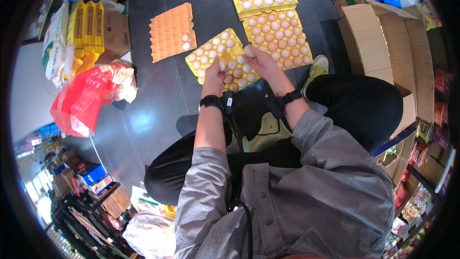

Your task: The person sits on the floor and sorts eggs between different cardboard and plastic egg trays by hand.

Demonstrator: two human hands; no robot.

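Observation:
Both my hands are over a yellow egg tray [190, 68] on the dark floor, which holds many white and brown eggs and shows a bare cup near its middle. A pale egg [249, 51] is pinched in the fingers of my right hand [264, 63], above the tray's right edge. My left hand [213, 73] is closed around a whitish egg [222, 65], partly hidden by the fingers, low over the tray. Beyond on the left lies an orange tray [165, 33] with a few eggs at its right side.
Right of my hands is a filled yellow tray [306, 50]; behind it rise stacked yellow trays [268, 10] of eggs. An open cardboard box [366, 38] stands at the right, near my shoe [317, 65]. A red plastic bag [86, 96] and yellow packages [86, 31] are at the left.

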